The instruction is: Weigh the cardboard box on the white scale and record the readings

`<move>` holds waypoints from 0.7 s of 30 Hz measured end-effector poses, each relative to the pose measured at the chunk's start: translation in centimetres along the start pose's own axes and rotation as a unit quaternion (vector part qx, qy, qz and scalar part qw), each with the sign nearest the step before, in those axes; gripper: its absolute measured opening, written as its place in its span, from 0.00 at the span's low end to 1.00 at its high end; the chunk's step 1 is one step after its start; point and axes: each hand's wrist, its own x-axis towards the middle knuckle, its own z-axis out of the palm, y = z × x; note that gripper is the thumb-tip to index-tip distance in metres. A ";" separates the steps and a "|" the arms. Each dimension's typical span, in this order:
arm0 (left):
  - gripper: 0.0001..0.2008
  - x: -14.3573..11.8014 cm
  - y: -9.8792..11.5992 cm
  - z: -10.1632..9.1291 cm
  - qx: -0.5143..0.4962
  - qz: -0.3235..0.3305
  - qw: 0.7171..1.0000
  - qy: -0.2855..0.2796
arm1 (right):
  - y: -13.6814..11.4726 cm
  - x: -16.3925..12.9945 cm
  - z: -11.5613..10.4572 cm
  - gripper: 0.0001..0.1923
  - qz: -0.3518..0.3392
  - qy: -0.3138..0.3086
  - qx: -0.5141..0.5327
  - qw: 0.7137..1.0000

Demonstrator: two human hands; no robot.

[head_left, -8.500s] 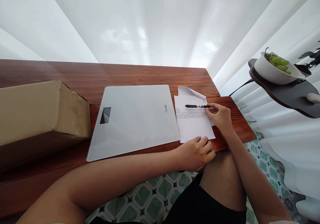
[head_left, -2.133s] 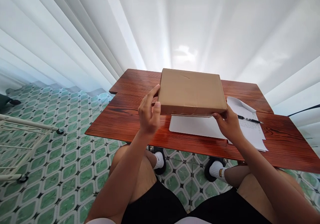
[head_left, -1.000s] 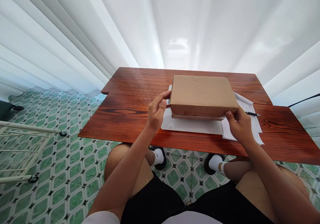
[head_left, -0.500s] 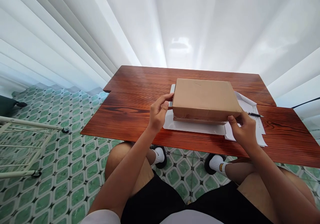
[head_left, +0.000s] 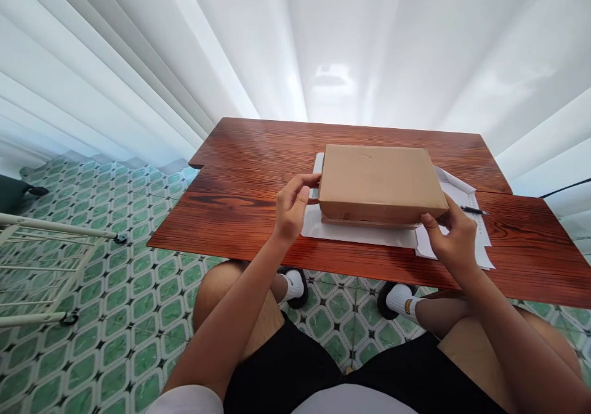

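Note:
A brown cardboard box [head_left: 381, 177] lies flat on the right half of the wooden table, its upper part over a narrower lower edge that shows along the front. My left hand [head_left: 290, 211] grips its left side, fingertips against the wall and partly hidden behind the corner. At the front right corner, my right hand [head_left: 455, 238] pinches the box, thumb on the front face and the other fingers round the side. Beneath the box is a flat white sheet or tray [head_left: 360, 234], mostly covered by it.
Several sheets of paper [head_left: 481, 241] with writing lie right of the box, with a dark pen [head_left: 474, 210] on them. The reddish-brown table [head_left: 221, 217] stands before white curtains [head_left: 258, 38]. A cream wire rack on casters [head_left: 55, 230] is on the tiled floor at left.
The upper part of the box has come down slightly at the front, narrowing the strip seen below it. Both hands keep their hold and have barely moved.

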 end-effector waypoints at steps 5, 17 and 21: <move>0.15 0.1 0.3 0.2 -0.003 -0.010 1.000 0.005 | -0.4 0.4 -0.6 0.29 -0.027 -0.013 -0.070 0.997; 0.14 0.0 0.4 0.2 0.078 0.047 0.994 0.053 | 0.2 1.4 -2.3 0.30 -0.101 0.076 -0.199 0.972; 0.11 -0.1 0.9 -0.5 0.178 0.177 0.959 0.130 | -0.2 1.1 -2.4 0.21 -0.167 0.173 -0.169 0.956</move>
